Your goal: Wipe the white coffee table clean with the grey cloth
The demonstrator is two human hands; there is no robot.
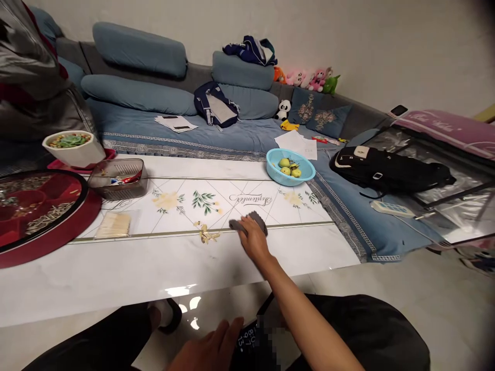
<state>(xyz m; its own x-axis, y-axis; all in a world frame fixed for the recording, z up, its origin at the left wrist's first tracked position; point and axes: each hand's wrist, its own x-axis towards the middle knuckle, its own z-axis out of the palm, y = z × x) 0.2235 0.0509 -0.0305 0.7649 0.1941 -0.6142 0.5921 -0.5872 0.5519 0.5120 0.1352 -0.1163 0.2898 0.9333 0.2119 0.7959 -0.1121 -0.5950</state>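
Observation:
My right hand (pixel 253 239) reaches over the white table with a dark grey cloth (pixel 260 221) gripped under its fingers. The cloth lies bunched against the tabletop, part of it showing past the hand on both sides. Just left of it is a small scatter of pale brown scraps (pixel 207 234), apart from the cloth. My left hand (pixel 211 345) is low in front of me near my lap, its fingers stretched out beside a dark screen (pixel 247 340) with white digits. Part of the left hand is cut off by the lower edge.
On the table (pixel 154 273) are a blue basket (pixel 274 175) of green fruit, a packet of toothpicks (pixel 114 225), a clear brown box (pixel 127 188), a potted succulent (pixel 73 149) and a round red snack tray (pixel 58 234). A person (pixel 34 77) stands at left. A blue sofa (pixel 143 123) runs behind.

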